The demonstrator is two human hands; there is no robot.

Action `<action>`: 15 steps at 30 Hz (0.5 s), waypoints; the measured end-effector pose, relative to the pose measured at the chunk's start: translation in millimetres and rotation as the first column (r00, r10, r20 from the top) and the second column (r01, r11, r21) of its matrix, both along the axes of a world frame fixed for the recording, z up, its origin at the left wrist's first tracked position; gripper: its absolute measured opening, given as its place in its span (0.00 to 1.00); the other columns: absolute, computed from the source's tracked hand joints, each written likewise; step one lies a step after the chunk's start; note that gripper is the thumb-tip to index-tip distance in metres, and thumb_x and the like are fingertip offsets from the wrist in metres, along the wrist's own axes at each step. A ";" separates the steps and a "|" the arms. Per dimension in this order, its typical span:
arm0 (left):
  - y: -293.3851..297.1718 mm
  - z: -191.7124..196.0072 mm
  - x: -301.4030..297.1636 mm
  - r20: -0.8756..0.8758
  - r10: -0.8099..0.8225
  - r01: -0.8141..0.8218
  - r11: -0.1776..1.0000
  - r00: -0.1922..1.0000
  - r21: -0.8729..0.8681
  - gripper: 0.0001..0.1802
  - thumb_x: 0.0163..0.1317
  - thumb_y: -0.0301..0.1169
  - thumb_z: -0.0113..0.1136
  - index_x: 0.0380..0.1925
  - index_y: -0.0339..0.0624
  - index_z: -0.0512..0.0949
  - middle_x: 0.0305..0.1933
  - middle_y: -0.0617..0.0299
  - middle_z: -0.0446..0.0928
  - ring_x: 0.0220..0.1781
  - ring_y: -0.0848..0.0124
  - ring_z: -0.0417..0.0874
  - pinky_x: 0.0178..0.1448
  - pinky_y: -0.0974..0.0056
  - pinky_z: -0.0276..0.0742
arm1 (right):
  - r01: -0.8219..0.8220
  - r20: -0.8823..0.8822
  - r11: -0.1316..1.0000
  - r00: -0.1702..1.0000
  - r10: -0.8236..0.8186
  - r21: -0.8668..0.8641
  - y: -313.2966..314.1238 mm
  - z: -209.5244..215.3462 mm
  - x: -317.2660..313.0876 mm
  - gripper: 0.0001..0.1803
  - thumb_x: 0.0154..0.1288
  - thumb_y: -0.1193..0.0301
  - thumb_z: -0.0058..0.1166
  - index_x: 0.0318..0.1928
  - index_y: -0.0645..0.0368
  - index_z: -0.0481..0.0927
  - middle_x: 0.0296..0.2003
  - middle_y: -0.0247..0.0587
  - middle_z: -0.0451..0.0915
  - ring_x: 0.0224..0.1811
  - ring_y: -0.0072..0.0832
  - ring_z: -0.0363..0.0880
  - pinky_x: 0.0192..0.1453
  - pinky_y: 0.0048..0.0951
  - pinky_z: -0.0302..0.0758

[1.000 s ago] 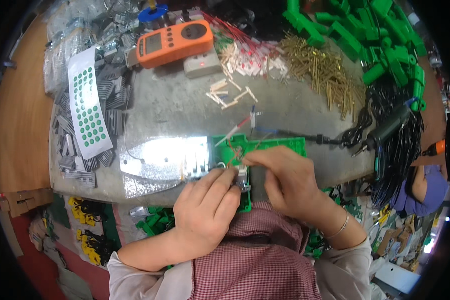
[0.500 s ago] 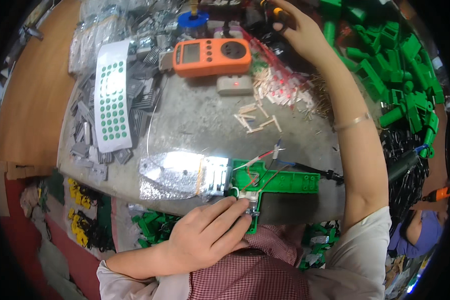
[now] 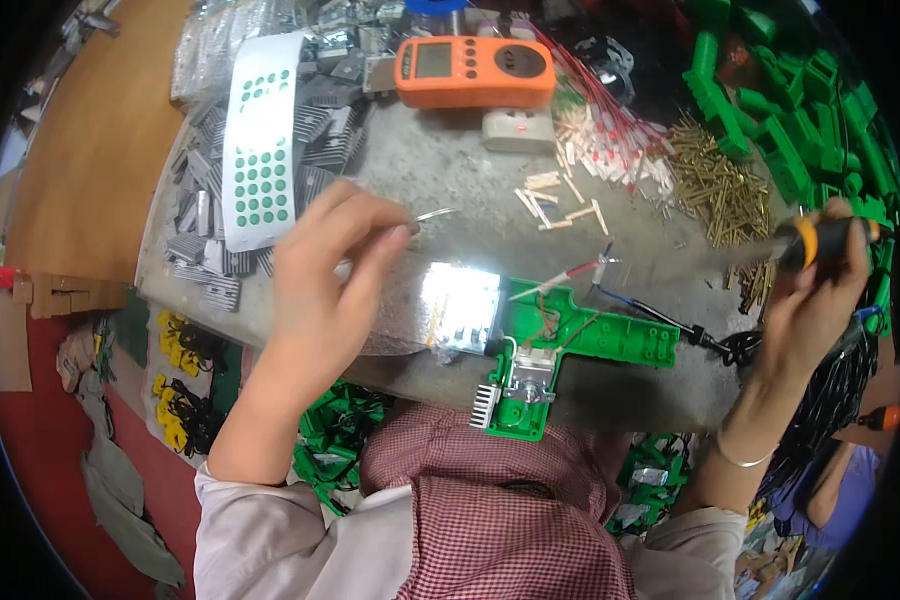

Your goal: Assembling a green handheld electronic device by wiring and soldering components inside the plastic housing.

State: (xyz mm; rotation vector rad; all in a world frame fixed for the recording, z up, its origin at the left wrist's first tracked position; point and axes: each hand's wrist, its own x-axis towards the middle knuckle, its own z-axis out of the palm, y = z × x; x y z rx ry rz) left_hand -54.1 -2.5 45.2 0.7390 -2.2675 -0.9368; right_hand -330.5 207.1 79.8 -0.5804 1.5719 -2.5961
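Note:
My left hand (image 3: pixel 335 265) is raised over the table's left part, thumb and fingers pinched on a thin silvery wire-like piece (image 3: pixel 436 213). On the right, my right hand (image 3: pixel 815 285) is closed round the black and orange handle of a screwdriver (image 3: pixel 798 246); its shaft is blurred and points left. Between the hands, at the near table edge, lies an open green plastic housing half (image 3: pixel 620 335). Loose wires (image 3: pixel 575 272), a metal-bracketed part (image 3: pixel 532 380) and a white ribbed piece (image 3: pixel 484 406) sit in or against it. A shiny foil-covered piece (image 3: pixel 460 305) adjoins its left side.
An orange meter (image 3: pixel 475 72) lies at the back beside a white socket block (image 3: pixel 518 130). Grey finned blocks (image 3: pixel 205 180) and a sheet of green dots (image 3: pixel 260 150) are at left. Brass screws (image 3: pixel 720 185), white sleeves (image 3: pixel 620 160) and green housings (image 3: pixel 800 120) lie to the right.
My left hand has left the green housing, moved up and left, and now pinches the thin piece. My right hand has brought the screwdriver from the far side down to the right. The view has shifted.

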 end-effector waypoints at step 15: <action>30.7 3.0 -5.3 0.108 -0.356 0.372 0.873 0.928 -0.316 0.11 0.43 0.20 0.70 0.29 0.43 0.83 0.27 0.63 0.73 0.29 0.63 0.74 0.32 0.61 0.69 | -0.198 0.055 0.932 0.980 0.190 0.304 -2.8 -46.2 45.8 0.18 0.70 0.57 0.51 0.39 0.62 0.73 0.22 0.34 0.71 0.15 0.16 0.64 0.18 0.17 0.59</action>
